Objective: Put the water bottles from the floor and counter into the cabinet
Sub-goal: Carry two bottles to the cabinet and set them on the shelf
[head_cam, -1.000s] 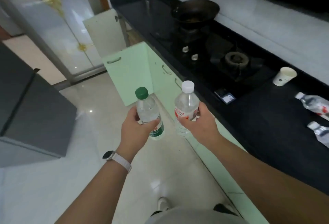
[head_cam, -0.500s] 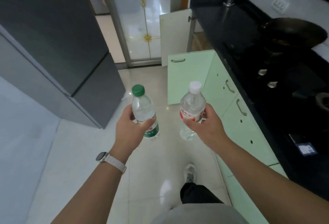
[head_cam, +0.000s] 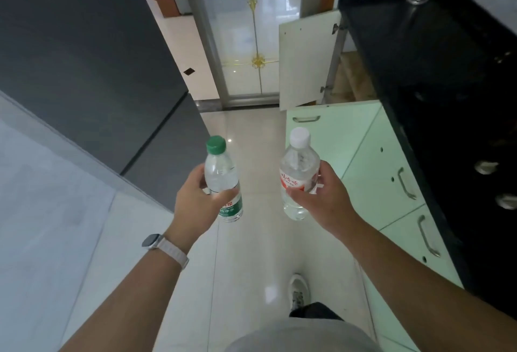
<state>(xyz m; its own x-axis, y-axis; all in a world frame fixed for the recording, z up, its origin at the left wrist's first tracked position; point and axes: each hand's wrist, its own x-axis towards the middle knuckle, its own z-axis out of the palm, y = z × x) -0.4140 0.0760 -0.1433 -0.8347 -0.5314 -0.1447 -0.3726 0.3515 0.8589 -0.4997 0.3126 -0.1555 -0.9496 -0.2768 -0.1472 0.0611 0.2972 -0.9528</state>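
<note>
My left hand (head_cam: 195, 200) grips a clear water bottle with a green cap and green label (head_cam: 221, 172), held upright over the floor. My right hand (head_cam: 324, 198) grips a second clear bottle with a white cap and red label (head_cam: 298, 167), also upright. Ahead on the right, two cabinet doors stand open under the black counter (head_cam: 419, 52): a pale green door (head_cam: 330, 133) and, behind it, a white door (head_cam: 306, 60). The cabinet's inside (head_cam: 352, 77) shows partly behind the white door.
A dark grey fridge (head_cam: 84, 58) fills the left side. A glass sliding door with gold ornament (head_cam: 251, 30) closes the far end. Green drawers with metal handles (head_cam: 402, 184) line the right. My shoe (head_cam: 299, 290) is on the glossy white floor tiles.
The view has swung left and forward along the aisle; the stove and wok have left the frame. The open cabinet doors are closer. Both hands still hold their bottles.
</note>
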